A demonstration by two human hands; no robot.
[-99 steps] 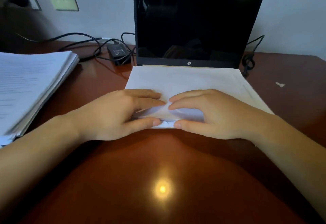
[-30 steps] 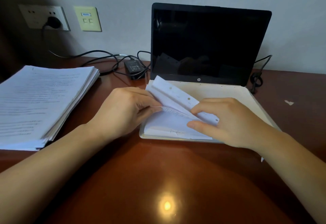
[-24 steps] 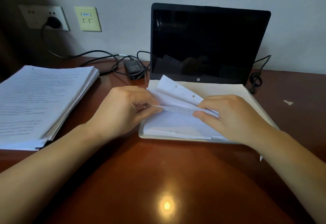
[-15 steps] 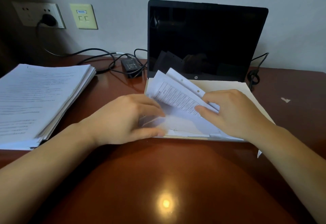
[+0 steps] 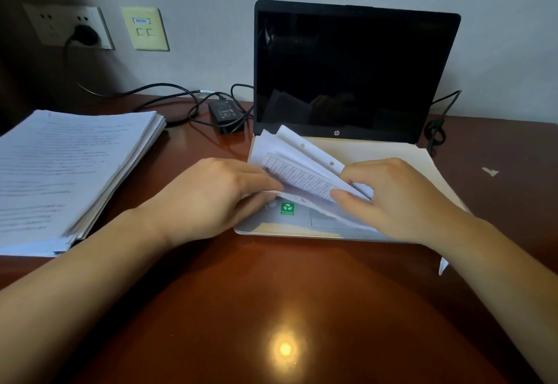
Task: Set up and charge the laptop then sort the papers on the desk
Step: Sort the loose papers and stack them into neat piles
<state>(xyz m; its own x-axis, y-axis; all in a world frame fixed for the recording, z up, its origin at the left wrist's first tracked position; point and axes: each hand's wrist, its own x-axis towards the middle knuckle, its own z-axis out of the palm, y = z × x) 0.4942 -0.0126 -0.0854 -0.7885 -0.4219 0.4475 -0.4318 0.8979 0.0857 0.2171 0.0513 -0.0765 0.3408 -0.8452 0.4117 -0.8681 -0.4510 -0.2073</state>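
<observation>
Papers (image 5: 302, 169) on the open laptop (image 5: 347, 75) now stand higher than half a second ago, baring its palm rest and a green sticker (image 5: 287, 208). The left hand (image 5: 217, 199) lies palm down, fingers and thumb clamped on the sheets' left edge. The right hand (image 5: 398, 199) pinches their near edge, thumb underneath. The fanned sheets tilt up between both hands, above the bench (image 5: 271, 308).

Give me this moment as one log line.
phase: sorting | left hand: pinches loose sheets | right hand: pinches same sheets | laptop: open, screen dark | plug: in socket
</observation>
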